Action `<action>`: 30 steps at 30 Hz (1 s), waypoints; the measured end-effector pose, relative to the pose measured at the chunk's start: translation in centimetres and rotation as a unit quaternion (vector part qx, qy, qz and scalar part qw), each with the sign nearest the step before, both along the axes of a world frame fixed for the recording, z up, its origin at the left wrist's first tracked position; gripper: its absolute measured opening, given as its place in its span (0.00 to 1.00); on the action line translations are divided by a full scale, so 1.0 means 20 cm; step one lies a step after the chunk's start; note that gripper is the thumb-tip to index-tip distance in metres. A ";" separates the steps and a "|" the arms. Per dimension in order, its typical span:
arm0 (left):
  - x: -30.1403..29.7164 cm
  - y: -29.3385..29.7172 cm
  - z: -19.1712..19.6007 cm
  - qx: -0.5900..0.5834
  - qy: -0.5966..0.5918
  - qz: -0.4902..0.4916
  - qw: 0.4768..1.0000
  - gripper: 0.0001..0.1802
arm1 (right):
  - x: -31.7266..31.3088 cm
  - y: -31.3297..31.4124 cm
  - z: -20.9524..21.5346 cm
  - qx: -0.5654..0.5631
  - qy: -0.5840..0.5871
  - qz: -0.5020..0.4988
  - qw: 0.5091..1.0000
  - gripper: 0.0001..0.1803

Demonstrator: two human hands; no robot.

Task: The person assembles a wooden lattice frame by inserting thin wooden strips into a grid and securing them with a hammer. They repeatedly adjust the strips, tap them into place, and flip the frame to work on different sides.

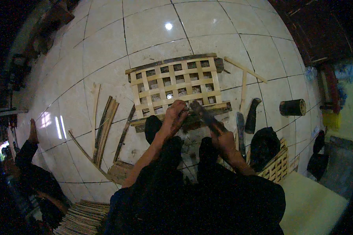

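Pale woven bamboo lattice panel [175, 84], flat on the glossy cream floor tiles [106, 47], sits at 12 o'clock from the person. Its near edge rests on a dark bamboo rail [223, 107].

Left hand [175, 115]: pressed on the lattice's near edge, fingers curled over a slat; grip closed on the lattice rim as far as can be seen.

Right hand [223, 140]: at 1 o'clock from the body, clamped around the handle of a dark hammer-like tool [203, 113]. The tool's head lies against the near rail, just beside the left hand's fingertips. Exact kind of tool hard to tell; picture dim and blurred.

Dark trouser legs [166, 156] stretch forward, feet reaching under the panel's near edge.

Around:
- 9 to 10 o'clock of the panel: bundle of loose split bamboo strips [104, 125] on the floor, near but apart from it.
- 3 o'clock: a long knife blade [240, 131] and a dark curved sheath [253, 114], side by side.
- Further at 3 o'clock: short dark bamboo tube section [292, 107], lying on its side.
- 1 to 2 o'clock: two thin pale bamboo sticks [245, 70], crossing.
- 4 o'clock: part of a second woven lattice piece [278, 166].
- 7 o'clock: stack of thin bamboo slats [84, 219].
- 8 o'clock: another person in dark sleeves [31, 164], seated.
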State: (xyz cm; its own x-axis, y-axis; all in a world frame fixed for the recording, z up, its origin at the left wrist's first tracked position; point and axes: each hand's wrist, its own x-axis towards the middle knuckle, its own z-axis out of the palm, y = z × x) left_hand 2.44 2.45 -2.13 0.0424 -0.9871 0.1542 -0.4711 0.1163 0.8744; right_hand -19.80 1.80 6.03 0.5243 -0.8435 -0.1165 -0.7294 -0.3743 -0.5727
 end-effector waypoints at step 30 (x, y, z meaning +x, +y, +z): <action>0.00 -0.05 -0.02 -0.060 -0.002 -0.011 0.998 0.17 | -0.08 0.00 -0.32 -0.061 -0.178 0.002 0.982 0.14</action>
State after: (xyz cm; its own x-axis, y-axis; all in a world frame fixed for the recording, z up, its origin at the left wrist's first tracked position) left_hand 2.51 1.36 -2.54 0.0194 -0.9622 0.2716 -0.4713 0.2308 0.8513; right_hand -21.36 1.73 -0.34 0.5173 -0.8375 0.1760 -0.4897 -0.4584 -0.7417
